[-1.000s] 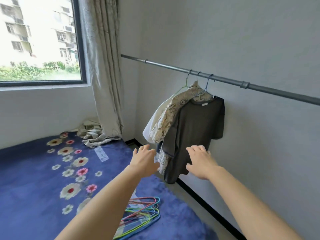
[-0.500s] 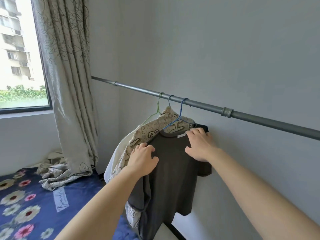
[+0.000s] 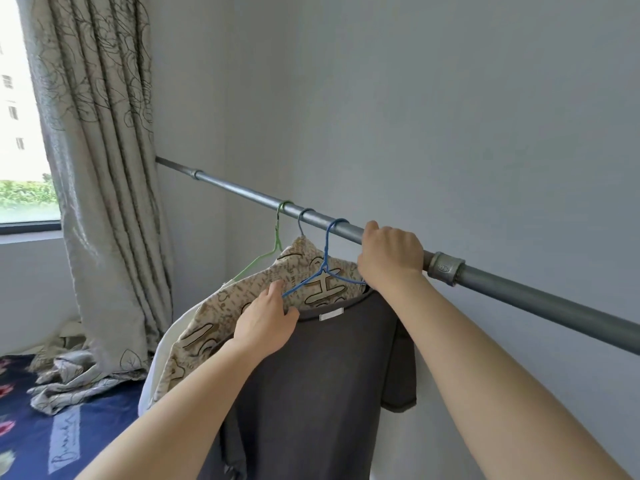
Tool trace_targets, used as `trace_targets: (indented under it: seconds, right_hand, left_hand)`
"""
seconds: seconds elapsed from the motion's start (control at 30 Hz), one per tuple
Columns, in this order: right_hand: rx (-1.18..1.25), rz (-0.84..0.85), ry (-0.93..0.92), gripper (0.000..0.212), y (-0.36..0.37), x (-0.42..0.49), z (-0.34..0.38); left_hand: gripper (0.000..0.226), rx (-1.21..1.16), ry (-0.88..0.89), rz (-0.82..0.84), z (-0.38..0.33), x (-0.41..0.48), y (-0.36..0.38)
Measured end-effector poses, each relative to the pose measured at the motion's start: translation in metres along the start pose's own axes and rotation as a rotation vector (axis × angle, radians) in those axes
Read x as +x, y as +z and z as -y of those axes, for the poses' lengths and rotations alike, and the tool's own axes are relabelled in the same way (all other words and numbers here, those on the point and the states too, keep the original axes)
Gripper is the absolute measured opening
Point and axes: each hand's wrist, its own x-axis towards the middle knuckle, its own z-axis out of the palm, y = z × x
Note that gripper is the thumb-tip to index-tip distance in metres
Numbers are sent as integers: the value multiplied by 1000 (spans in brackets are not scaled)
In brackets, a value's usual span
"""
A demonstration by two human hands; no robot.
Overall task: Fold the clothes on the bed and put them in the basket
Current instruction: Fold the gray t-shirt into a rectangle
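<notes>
My left hand (image 3: 266, 323) pinches the dark shirt (image 3: 311, 393) at its shoulder — steadying it, I judge, for lifting off. Just beyond those fingers the blue hanger (image 3: 326, 252) carries it; its hook sits left of my right hand (image 3: 391, 254), whose fingers curl over the rail (image 3: 242, 192), probably bracing.

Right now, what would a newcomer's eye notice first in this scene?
The two bare arms reaching up: the right hand curls over the grey metal rail, the left hand grips the dark T-shirt at its collar. It hangs on a blue hanger, in front of a patterned beige shirt.
</notes>
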Motion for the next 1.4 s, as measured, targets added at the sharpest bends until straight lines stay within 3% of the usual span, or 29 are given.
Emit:
trace_targets:
  seconds: [0.07, 0.2, 0.3, 0.47, 0.53, 0.6, 0.67, 0.77, 0.83, 0.93, 1.07, 1.2, 1.4]
  right_hand:
    - [-25, -48, 7, 23, 6, 0, 2]
    - [-50, -76, -3, 22, 15, 5, -1]
    - [-53, -112, 2, 21, 17, 5, -1]
    - [-70, -142, -8, 25, 16, 0, -1]
    - [-76, -216, -44, 30, 23, -2, -3]
    - [91, -317, -113, 35, 29, -13, 9]
    - [423, -342, -206, 34, 31, -37, 37]
    - [948, -106, -344, 31, 17, -73, 85]
    - [1111, -55, -380, 31, -3, -90, 113]
    - [1162, -116, -378, 48, -45, -110, 155]
    - [1113, -137, -417, 48, -106, -152, 235]
    - [1106, -154, -501, 43, -146, -194, 301]
    - [1139, -193, -497, 48, -215, -275, 419]
  left_hand:
    - [22, 8, -9, -32, 2, 7, 4]
    - [34, -102, -5, -106, -2, 7, 6]
    - [32, -160, 31, -198, -13, 8, -4]
    - [24, -291, 38, -194, -21, -9, -33]
    - [25, -274, 39, -211, -13, -26, -37]
    - [27, -263, 0, -215, 3, -48, -44]
    - [28, -283, -30, -220, 22, -70, -57]
    - [29, -322, -23, -228, 46, -105, -84]
    - [29, -308, -14, -221, 58, -130, -108]
    - [28, -292, -7, -212, 79, -170, -148]
    - [13, -233, -105, -332, 136, -244, -206]
    - [25, 133, -279, -535, 189, -309, -249]
    - [16, 139, -428, -486, 276, -401, -333]
